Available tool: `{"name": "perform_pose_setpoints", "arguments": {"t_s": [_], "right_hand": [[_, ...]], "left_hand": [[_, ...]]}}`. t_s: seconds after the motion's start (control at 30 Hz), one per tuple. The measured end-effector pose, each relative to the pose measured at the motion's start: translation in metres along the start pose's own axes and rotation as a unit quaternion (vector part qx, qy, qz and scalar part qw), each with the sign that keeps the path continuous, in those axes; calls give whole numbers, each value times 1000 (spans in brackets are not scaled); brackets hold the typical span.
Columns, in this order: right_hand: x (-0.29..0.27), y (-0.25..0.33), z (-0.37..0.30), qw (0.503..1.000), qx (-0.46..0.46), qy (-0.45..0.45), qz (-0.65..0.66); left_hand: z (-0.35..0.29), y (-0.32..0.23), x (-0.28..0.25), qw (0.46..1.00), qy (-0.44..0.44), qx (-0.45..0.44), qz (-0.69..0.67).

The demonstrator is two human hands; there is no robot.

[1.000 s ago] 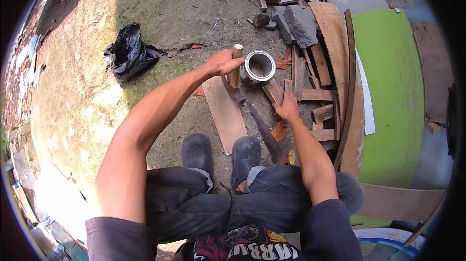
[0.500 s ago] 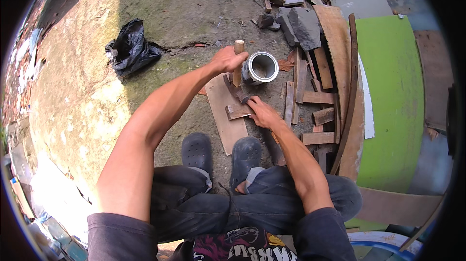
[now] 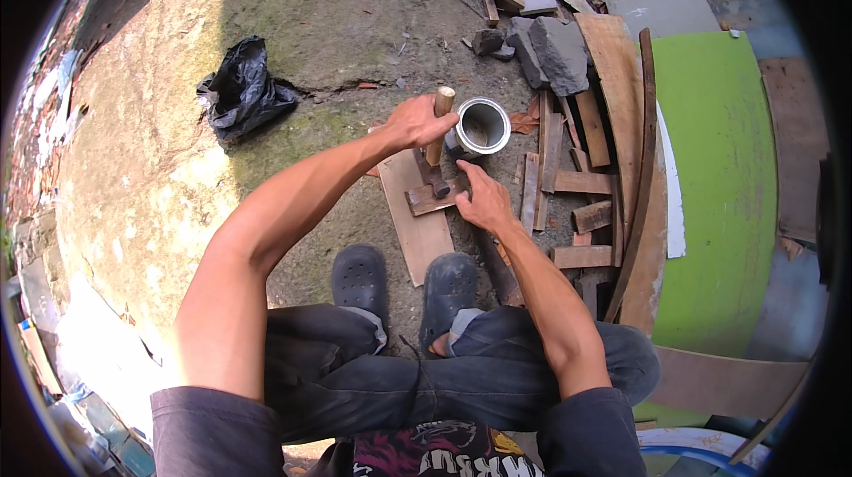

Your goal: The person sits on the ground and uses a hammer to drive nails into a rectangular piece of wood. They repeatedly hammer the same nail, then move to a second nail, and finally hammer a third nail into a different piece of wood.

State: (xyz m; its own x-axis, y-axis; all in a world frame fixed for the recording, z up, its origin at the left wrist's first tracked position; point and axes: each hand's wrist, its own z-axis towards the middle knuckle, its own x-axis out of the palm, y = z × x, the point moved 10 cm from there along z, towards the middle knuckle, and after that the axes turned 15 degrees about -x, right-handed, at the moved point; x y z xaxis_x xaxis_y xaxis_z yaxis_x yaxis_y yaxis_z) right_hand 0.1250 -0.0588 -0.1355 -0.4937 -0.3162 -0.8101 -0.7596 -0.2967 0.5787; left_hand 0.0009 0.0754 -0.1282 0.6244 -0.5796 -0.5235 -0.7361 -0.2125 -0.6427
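Observation:
My left hand (image 3: 421,123) is wrapped round the wooden handle of a hammer (image 3: 438,147), whose head is down over a small wooden block (image 3: 428,201). The head seems to meet the block's upper face. Under the block lies a flat, light brown board (image 3: 410,218) on the ground. At the block's right end is my right hand (image 3: 486,200), its thumb and lower fingers against the wood and its index finger raised and stretched out. Whether a nail is there I cannot make out. An open metal can (image 3: 482,150) stands just beyond my right hand.
Wood offcuts (image 3: 581,181) are stacked to the right, with grey stones (image 3: 559,55) behind them and a green panel (image 3: 714,184) farther right. A black plastic bag (image 3: 244,91) lies at the left on the rough concrete. My feet in dark clogs (image 3: 449,286) flank the board's near end.
The hammer's head has come down onto the block, and its handle has shifted slightly right. My right index finger has lifted away from the hammer head. The block has turned a little.

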Motion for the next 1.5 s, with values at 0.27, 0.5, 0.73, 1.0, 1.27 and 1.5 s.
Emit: {"name": "perform_pose_setpoints", "arguments": {"t_s": [0.27,0.5,0.73,1.0,1.27,1.5], "right_hand": [[-72,-11,99,870,16,-417,262],[-26,-9,137,884,144,-208,394],[-17,-3,141,833,129,-208,497],[-25,0,123,878,140,-145,435],[-23,5,92,917,158,-125,344],[-32,-35,38,892,134,-81,424]], "left_hand": [[-1,-10,2,997,-18,47,54],[-55,16,10,939,-166,82,288],[-97,55,96,945,-129,74,290],[-84,59,127,975,-30,41,215],[-72,61,184,987,49,-150,-11],[-51,24,126,984,58,-91,141]]}}
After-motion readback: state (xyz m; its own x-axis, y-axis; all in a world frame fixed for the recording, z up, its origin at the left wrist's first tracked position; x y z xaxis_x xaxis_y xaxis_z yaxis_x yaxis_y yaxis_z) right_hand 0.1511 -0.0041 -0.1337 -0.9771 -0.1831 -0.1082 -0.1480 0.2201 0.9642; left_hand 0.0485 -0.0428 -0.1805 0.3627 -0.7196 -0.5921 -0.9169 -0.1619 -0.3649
